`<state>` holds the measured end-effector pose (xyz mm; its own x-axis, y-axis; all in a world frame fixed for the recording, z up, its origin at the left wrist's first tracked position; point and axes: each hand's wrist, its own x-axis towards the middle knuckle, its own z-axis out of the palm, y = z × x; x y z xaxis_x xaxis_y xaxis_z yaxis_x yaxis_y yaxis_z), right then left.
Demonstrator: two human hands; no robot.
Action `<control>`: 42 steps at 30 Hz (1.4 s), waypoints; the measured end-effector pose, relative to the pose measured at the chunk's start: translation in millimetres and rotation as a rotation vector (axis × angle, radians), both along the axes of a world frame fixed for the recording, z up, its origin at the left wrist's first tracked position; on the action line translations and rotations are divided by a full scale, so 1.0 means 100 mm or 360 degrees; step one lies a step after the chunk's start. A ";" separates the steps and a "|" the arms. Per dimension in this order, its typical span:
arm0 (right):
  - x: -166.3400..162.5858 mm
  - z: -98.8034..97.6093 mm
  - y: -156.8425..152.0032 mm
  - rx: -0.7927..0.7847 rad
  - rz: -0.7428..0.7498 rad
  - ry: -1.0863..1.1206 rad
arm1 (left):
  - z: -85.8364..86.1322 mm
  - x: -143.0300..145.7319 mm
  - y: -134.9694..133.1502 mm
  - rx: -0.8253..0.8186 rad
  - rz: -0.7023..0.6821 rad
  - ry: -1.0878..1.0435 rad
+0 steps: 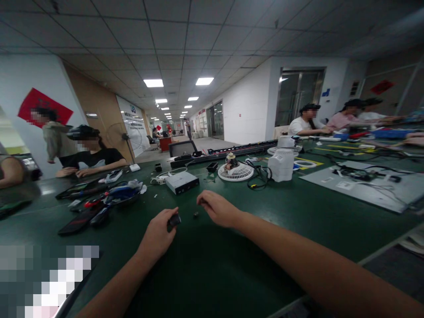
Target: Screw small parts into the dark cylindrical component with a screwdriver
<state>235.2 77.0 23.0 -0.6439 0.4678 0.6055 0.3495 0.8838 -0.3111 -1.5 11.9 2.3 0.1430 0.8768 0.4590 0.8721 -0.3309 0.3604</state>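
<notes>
My left hand (159,230) is closed round a small dark cylindrical piece (174,220), its end facing right, just over the green table (212,269). Farther forward and to the right, my right hand (220,207) has its fingers bent and pressed together; whatever is between them, if anything, is hidden. Between the two hands a tiny metallic part (195,214) lies on the table, too small to name. Beyond my hands sits a flat silver-white box (182,182) with a dark front, like a disc drive.
Behind my right hand stand a white round slatted grille (236,172) with a motor on it and a white plastic housing (281,165). Tools and cables (112,194) crowd the left. A grey panel (364,183) lies at right. Several people sit round the table.
</notes>
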 end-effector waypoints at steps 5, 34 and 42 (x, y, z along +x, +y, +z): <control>-0.15 -0.17 0.10 0.0051 -0.0291 -0.0514 | 0.02 0.00 0.00 -0.0085 0.0031 0.0034; -0.13 -0.01 -0.19 -0.0203 -0.0026 -0.0092 | 0.07 0.12 -0.15 -0.0074 -0.0376 -0.0138; -0.13 -0.06 -0.20 0.0054 0.0164 -0.0071 | 0.08 0.12 -0.18 0.0002 -0.0394 -0.0140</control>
